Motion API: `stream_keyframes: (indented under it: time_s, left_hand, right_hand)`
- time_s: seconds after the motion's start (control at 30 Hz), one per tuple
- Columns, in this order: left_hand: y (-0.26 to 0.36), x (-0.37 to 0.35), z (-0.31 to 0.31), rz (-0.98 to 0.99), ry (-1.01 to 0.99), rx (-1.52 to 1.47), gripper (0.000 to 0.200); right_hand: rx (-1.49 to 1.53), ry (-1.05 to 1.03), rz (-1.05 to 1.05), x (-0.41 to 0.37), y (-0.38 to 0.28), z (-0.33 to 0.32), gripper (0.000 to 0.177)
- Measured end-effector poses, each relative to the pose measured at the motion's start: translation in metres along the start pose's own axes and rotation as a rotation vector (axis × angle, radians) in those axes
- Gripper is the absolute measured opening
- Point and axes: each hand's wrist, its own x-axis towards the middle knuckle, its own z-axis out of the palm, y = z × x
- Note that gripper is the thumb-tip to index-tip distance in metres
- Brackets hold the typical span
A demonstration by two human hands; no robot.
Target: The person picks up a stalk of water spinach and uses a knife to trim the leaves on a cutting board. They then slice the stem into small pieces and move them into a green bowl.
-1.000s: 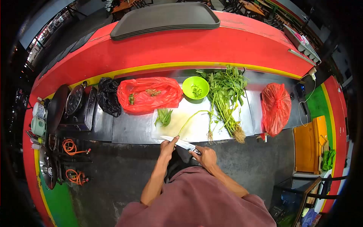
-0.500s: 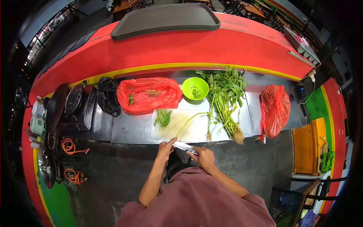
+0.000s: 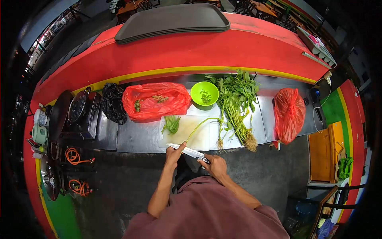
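Observation:
A knife (image 3: 192, 153) is held by its dark handle in my right hand (image 3: 217, 165), its blade pointing left. My left hand (image 3: 173, 155) pinches the lower end of a long green stem (image 3: 195, 128), close to the blade. The stem curves up and right over a white cutting board (image 3: 200, 140). Loose green leaves (image 3: 171, 124) lie on the board's left part. A heap of leafy greens with roots (image 3: 236, 107) lies right of the board. Behind the board stands a lime-green bowl (image 3: 205, 94) with small green pieces inside.
On the metal counter (image 3: 135, 137), an open red bag (image 3: 155, 111) holds some plant scraps, with a black bag (image 3: 114, 104) and a stove (image 3: 81, 119) farther left. A tied red bag (image 3: 289, 115) sits at the right. Dark trays (image 3: 175, 23) are stacked on the red ledge.
The knife blade now shows more fully above my left fingers, its tip farther left. Both hands stay in nearly the same place.

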Motion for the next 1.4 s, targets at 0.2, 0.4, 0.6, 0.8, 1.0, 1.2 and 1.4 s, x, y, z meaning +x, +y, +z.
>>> stream_keyframes:
  time_s: [0.2, 0.4, 0.6, 0.8, 1.0, 1.2, 1.4]
  left_hand:
    - [0.003, 0.013, -0.022, -0.04, 0.016, 0.013, 0.025]
    - [0.006, 0.006, -0.022, -0.143, 0.023, 0.038, 0.028]
    - [0.0, -0.002, -0.016, -0.16, 0.01, 0.09, 0.04]
    - [-0.009, -0.012, -0.005, -0.185, 0.01, 0.101, 0.049]
    - [-0.009, -0.023, 0.006, -0.17, -0.093, 0.046, 0.042]
    - [0.001, -0.018, 0.008, -0.073, -0.102, 0.017, 0.028]
    - [0.004, -0.02, 0.018, -0.023, -0.022, 0.003, 0.038]
  right_hand:
    - [0.002, -0.042, 0.03, -0.001, -0.001, -0.007, 0.047]
    - [-0.016, 0.0, 0.028, -0.002, -0.002, -0.004, 0.046]
    - [-0.026, -0.005, 0.009, -0.001, -0.002, 0.003, 0.047]
    - [-0.011, -0.078, 0.059, -0.001, -0.009, -0.005, 0.048]
    - [-0.021, -0.033, 0.051, -0.003, -0.005, 0.002, 0.047]
    - [-0.045, 0.014, 0.02, -0.002, -0.009, 0.0, 0.042]
    - [-0.008, 0.077, 0.017, -0.003, -0.007, 0.005, 0.042]
